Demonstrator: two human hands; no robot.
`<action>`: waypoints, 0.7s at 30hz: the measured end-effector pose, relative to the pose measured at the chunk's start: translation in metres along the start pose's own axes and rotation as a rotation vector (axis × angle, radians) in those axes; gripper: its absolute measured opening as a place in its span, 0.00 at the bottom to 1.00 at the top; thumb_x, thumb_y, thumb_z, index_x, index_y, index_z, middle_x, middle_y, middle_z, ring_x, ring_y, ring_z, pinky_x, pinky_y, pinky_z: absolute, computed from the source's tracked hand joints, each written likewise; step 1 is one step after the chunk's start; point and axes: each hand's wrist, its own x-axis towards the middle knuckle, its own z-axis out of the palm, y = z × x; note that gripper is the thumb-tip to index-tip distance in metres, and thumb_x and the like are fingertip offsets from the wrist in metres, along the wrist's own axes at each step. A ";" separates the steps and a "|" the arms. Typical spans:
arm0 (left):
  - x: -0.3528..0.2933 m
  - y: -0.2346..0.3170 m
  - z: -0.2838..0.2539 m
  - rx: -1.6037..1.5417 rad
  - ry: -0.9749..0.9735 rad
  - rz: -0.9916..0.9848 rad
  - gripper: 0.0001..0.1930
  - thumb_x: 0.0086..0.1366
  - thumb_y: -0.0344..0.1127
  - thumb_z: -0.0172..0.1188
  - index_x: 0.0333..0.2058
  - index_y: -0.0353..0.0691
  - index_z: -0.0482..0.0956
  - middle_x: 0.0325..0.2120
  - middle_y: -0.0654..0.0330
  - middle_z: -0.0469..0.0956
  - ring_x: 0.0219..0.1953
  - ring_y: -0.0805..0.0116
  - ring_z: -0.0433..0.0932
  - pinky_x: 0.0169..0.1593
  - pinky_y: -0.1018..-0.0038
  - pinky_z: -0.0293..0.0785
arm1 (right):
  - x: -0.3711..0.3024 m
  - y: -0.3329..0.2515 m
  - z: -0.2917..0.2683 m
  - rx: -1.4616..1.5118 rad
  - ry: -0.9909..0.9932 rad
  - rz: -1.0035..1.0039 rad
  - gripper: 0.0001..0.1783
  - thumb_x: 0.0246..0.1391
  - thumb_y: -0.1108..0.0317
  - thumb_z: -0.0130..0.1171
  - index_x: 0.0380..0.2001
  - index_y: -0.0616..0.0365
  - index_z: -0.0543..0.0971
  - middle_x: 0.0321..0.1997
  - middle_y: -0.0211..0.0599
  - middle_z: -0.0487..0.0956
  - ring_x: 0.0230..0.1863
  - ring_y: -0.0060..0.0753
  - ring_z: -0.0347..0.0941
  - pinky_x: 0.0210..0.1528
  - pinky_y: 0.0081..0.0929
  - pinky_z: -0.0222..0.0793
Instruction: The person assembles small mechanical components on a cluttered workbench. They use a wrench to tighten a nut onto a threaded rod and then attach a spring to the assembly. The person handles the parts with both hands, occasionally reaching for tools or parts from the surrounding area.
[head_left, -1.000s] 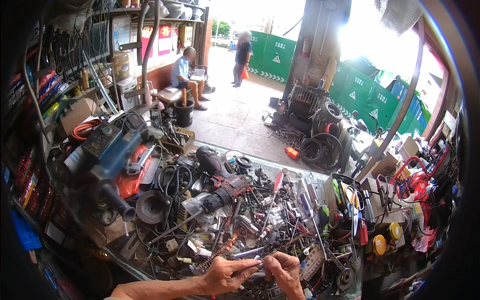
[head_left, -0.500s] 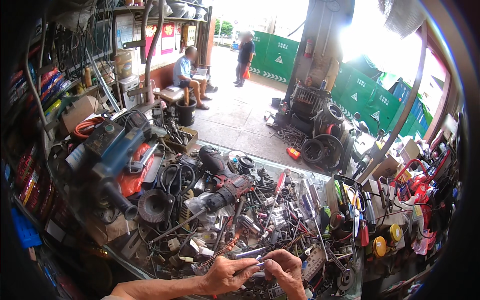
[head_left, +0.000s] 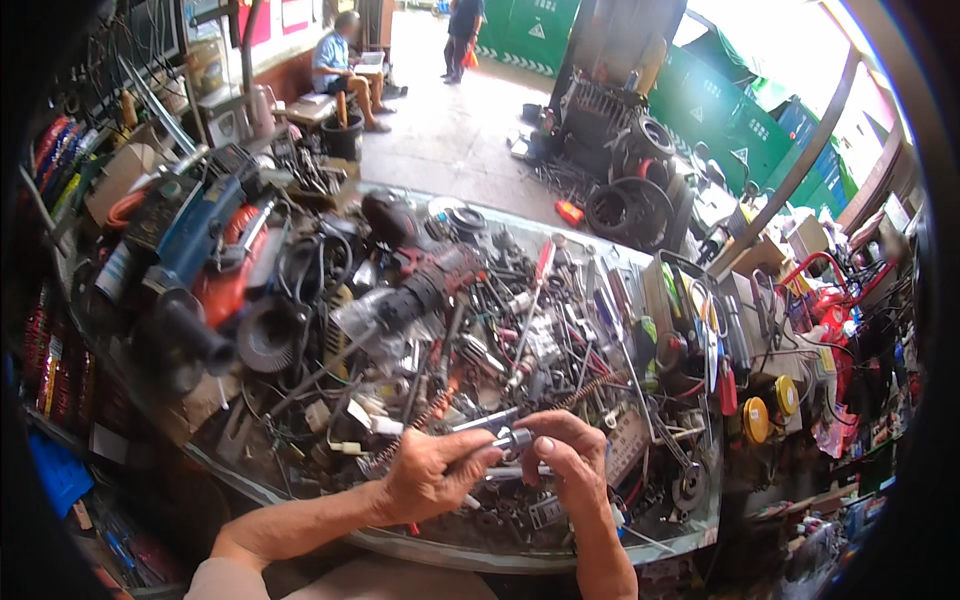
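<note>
Over the near edge of a cluttered glass-topped counter [head_left: 670, 545], my two hands meet at a small grey metal cylinder [head_left: 518, 439] with a thinner shiny stem. My left hand [head_left: 435, 475] pinches the stem between thumb and fingers. At the cylinder's other end, my right hand [head_left: 575, 455] has its curled index finger and thumb closed around the tip. The exact kind of part cannot be made out. Just beyond the fingers lie a bright metal tube [head_left: 485, 420], a coil spring [head_left: 425, 415] and a heap of loose hardware.
A red-and-black cordless drill [head_left: 430, 280] lies on the heap. Left of it are a blue angle grinder [head_left: 200, 235] and a round wire brush [head_left: 268, 335]. A tool tray [head_left: 690, 330] with scissors stands right. Beyond, a person [head_left: 345, 75] sits and another [head_left: 463, 35] stands.
The view has tipped downward, so the counter and my hands sit higher in it. My right hand has turned slightly, and the cylinder's thick end now shows between my hands.
</note>
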 end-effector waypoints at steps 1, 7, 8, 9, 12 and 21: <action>0.001 -0.001 0.002 -0.010 0.014 0.021 0.08 0.60 0.30 0.65 0.38 0.34 0.80 0.19 0.55 0.77 0.16 0.69 0.73 0.20 0.74 0.69 | -0.001 0.000 -0.001 0.022 -0.002 0.004 0.19 0.51 0.65 0.58 0.41 0.70 0.77 0.28 0.41 0.80 0.20 0.25 0.72 0.20 0.20 0.67; 0.002 0.000 0.004 -0.003 0.051 0.044 0.08 0.60 0.29 0.64 0.38 0.33 0.79 0.22 0.54 0.79 0.17 0.67 0.76 0.21 0.74 0.70 | -0.004 0.002 -0.005 0.111 -0.004 -0.006 0.18 0.50 0.68 0.60 0.42 0.70 0.77 0.28 0.45 0.80 0.20 0.25 0.73 0.20 0.20 0.67; 0.002 0.000 0.003 0.008 0.049 0.044 0.08 0.60 0.29 0.64 0.38 0.33 0.79 0.22 0.54 0.79 0.17 0.67 0.76 0.21 0.74 0.70 | -0.003 0.000 -0.002 0.103 -0.001 -0.012 0.17 0.50 0.69 0.61 0.42 0.70 0.77 0.28 0.44 0.80 0.20 0.25 0.73 0.20 0.20 0.67; 0.003 0.000 0.002 0.018 0.047 0.043 0.08 0.60 0.29 0.64 0.38 0.33 0.79 0.22 0.54 0.79 0.17 0.67 0.76 0.21 0.74 0.70 | -0.003 -0.001 0.001 0.094 0.003 -0.018 0.17 0.51 0.69 0.61 0.42 0.70 0.77 0.28 0.44 0.80 0.20 0.24 0.73 0.20 0.19 0.67; 0.004 0.000 0.000 0.021 0.028 0.041 0.08 0.60 0.28 0.64 0.38 0.34 0.80 0.21 0.53 0.79 0.17 0.65 0.77 0.21 0.74 0.70 | -0.004 -0.002 0.006 0.045 0.009 -0.006 0.14 0.56 0.69 0.61 0.41 0.68 0.77 0.28 0.38 0.80 0.19 0.20 0.71 0.19 0.17 0.66; 0.003 -0.001 0.005 0.038 -0.015 0.098 0.06 0.59 0.27 0.65 0.35 0.34 0.79 0.16 0.57 0.75 0.14 0.66 0.72 0.18 0.73 0.66 | -0.005 0.001 0.007 -0.142 0.077 0.010 0.08 0.58 0.68 0.60 0.34 0.64 0.78 0.23 0.28 0.76 0.20 0.13 0.68 0.21 0.14 0.64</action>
